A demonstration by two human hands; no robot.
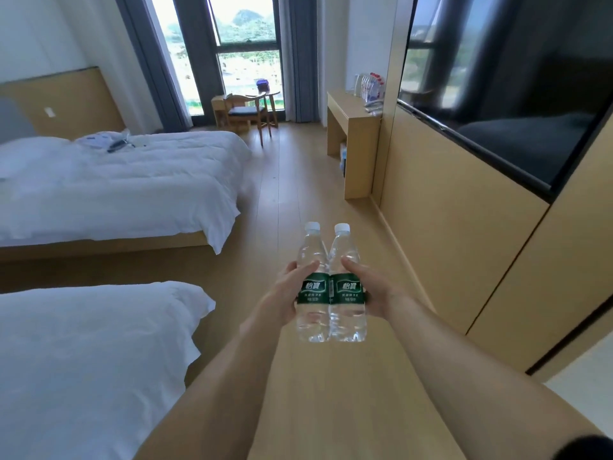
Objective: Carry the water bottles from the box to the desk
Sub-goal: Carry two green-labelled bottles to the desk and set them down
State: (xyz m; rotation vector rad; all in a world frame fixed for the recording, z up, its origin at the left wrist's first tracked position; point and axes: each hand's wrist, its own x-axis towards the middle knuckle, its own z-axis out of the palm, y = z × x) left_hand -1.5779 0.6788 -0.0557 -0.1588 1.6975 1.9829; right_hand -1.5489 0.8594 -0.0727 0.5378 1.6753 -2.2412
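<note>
L hand (286, 295): fingers curled round left water bottle (311, 293).
R hand (376, 293): fingers grip right water bottle (347, 292).
Bottles: upright, touching, between both hands.
Bench (348, 127): far beyond fingers, more bottles on it.

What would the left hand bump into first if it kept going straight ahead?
Probably nothing soon. The left hand, holding the left bottle, points down open wooden floor between the far bed and the desk. Farther off stands a chair, though depth is unclear.

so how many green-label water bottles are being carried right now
2, upright and side by side: left bottle in the left hand, right bottle in the right hand. Red-capped bottles stand on the far desk.
</note>
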